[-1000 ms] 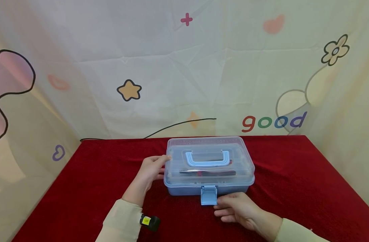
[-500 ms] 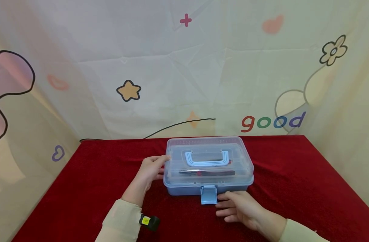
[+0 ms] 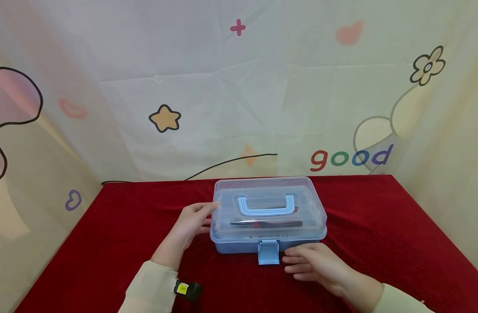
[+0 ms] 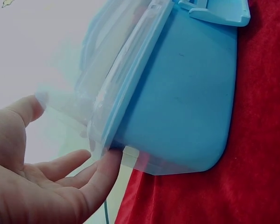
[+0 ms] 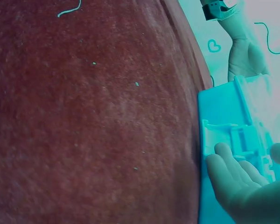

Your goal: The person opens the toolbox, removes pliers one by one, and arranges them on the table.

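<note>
A blue plastic toolbox (image 3: 232, 247) with a clear lid stands on the red cloth. Folded down on the lid is a light blue handle (image 3: 266, 212). The front latch (image 3: 268, 253) is flipped outward and hangs away from the lid. My left hand (image 3: 189, 224) holds the box's left end, thumb at the lid's upper edge and fingertips under the rim, as the left wrist view shows. Beside the latch, to its right, my right hand (image 3: 313, 265) has its fingers loosely extended toward the box front and holds nothing. Through the lid, dark and red items (image 3: 268, 224) show blurred.
The red cloth (image 3: 125, 248) covers the table. Behind it hangs a pale printed curtain (image 3: 207, 87) close to the table's back edge. A black wrist strap device (image 3: 188, 289) sits at the left cuff.
My right hand has drawn slightly right, away from the latch it was touching. The left hand keeps its place on the box. The whole view has shifted a little.
</note>
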A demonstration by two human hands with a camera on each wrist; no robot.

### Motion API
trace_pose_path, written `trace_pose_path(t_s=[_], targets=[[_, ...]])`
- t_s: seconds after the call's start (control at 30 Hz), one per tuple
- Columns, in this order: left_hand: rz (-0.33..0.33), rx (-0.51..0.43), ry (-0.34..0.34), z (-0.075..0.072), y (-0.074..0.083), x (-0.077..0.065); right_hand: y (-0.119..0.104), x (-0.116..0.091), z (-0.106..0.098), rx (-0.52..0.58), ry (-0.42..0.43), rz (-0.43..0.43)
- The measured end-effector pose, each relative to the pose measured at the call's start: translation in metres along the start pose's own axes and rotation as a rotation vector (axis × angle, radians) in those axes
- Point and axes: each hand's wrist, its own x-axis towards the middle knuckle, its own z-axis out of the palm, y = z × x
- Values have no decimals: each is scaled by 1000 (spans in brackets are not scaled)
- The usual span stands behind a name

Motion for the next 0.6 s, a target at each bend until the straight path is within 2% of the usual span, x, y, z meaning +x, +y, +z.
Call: trace_pose_path(t_s=[0.37, 0.6], targets=[[90, 72, 60, 1, 2, -9, -17, -14, -1, -131, 18, -99], [163, 103, 54, 2, 5, -17, -30, -23, -6, -201, 33, -149]])
